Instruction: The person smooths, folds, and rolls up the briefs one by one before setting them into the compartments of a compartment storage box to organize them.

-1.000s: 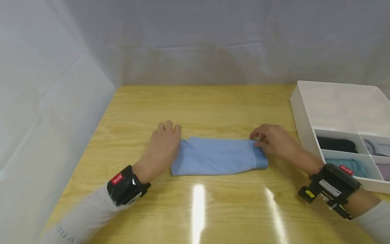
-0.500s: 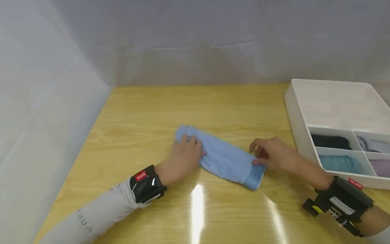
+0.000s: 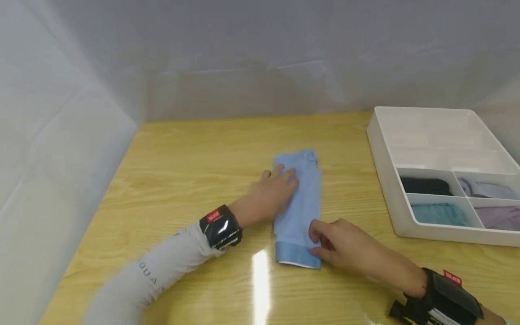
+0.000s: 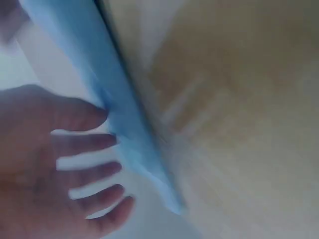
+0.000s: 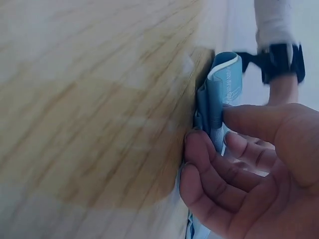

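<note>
A folded strip of light-blue underpants (image 3: 304, 203) lies lengthwise away from me on the table, its smooth waistband (image 3: 296, 253) at the near end. The left hand (image 3: 272, 194) rests on the far half, fingers straight and spread. In the left wrist view, the thumb and fingers of this hand (image 4: 55, 159) touch the edge of the blue fabric (image 4: 124, 119). The right hand (image 3: 341, 243) pinches the right edge beside the waistband. Seen from the right wrist, its thumb lies against the layered, printed band (image 5: 227, 84) with fingers curled on the other side.
A white divided box (image 3: 383, 180) stands at the right. Its near compartments hold folded black (image 3: 426, 186), teal (image 3: 438, 214), grey (image 3: 487, 189) and mauve (image 3: 499, 217) fabric. White sheeting (image 3: 243, 58) rises behind the wooden table (image 3: 195, 149) and at its left.
The underpants have turned from lying crosswise to pointing away, the waistband swinging from the right to the near end. The left hand moved right onto the fabric; the right hand came nearer and leftward.
</note>
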The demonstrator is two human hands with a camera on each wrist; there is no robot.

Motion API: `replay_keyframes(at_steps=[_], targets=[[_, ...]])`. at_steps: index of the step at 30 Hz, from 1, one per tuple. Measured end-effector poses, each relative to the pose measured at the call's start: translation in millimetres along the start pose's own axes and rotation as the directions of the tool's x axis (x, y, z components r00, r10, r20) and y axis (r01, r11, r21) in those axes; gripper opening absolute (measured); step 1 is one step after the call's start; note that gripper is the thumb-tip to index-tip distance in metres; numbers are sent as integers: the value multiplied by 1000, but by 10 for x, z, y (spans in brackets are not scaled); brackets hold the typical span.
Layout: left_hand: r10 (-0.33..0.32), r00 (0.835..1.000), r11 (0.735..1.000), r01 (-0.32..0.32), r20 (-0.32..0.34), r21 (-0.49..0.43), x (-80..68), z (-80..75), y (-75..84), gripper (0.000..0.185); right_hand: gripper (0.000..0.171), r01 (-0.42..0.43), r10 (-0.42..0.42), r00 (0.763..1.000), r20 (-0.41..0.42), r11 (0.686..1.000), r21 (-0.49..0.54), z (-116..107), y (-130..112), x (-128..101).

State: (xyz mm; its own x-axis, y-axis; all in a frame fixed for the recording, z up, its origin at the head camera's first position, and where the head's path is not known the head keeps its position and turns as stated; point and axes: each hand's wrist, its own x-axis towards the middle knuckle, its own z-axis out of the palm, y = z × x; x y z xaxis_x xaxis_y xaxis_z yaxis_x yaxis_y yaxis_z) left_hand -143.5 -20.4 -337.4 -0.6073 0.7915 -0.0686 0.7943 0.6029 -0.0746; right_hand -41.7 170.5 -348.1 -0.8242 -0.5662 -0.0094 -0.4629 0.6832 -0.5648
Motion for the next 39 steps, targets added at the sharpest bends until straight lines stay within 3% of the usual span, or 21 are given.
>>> replay_keyframes(at_steps=[2,4,6,8,11,14,17,20,22,25,27,30,33,39], targets=[[88,988,996,-87,-124,10,-187,5,142,28,19,19,-19,1000,-20,1000,11,23,3,3],[194,961,981,-192,-198,28,-401,10,296,25,17,44,-43,998,-40,999,25,29,24,-5],[285,934,959,-278,-216,59,-582,20,430,27,15,61,-58,996,-62,997,53,25,43,-27],[325,925,945,-307,-197,115,-706,29,524,21,15,62,-54,994,-90,994,88,20,57,-40],[304,933,943,-266,-193,201,-764,35,595,7,16,17,8,987,-162,988,152,0,50,-49],[239,954,961,-205,-180,187,-764,17,614,7,21,-13,53,966,-255,987,160,-27,47,-32],[203,969,973,-183,-142,139,-755,-2,626,11,24,36,-10,947,-321,997,75,1,58,-13],[231,965,963,-208,-126,171,-745,-1,654,17,22,112,-131,930,-344,991,-75,59,25,-47],[283,949,939,-245,-138,241,-738,11,671,19,17,190,-251,906,-342,961,-202,99,-23,-98],[333,926,900,-257,-176,352,-732,38,698,21,20,288,-395,883,-254,882,-373,131,-116,-166],[348,916,876,-242,-199,418,-734,62,725,20,25,324,-440,879,-181,832,-450,159,-161,-181],[329,911,858,-179,-248,481,-731,111,785,21,33,334,-448,888,-103,783,-525,187,-200,-164],[276,914,876,-112,-297,469,-703,143,823,23,33,323,-458,881,-121,766,-555,204,-182,-121],[118,951,878,35,-287,478,-630,149,791,15,32,276,-461,859,-222,783,-557,195,-102,-44]])
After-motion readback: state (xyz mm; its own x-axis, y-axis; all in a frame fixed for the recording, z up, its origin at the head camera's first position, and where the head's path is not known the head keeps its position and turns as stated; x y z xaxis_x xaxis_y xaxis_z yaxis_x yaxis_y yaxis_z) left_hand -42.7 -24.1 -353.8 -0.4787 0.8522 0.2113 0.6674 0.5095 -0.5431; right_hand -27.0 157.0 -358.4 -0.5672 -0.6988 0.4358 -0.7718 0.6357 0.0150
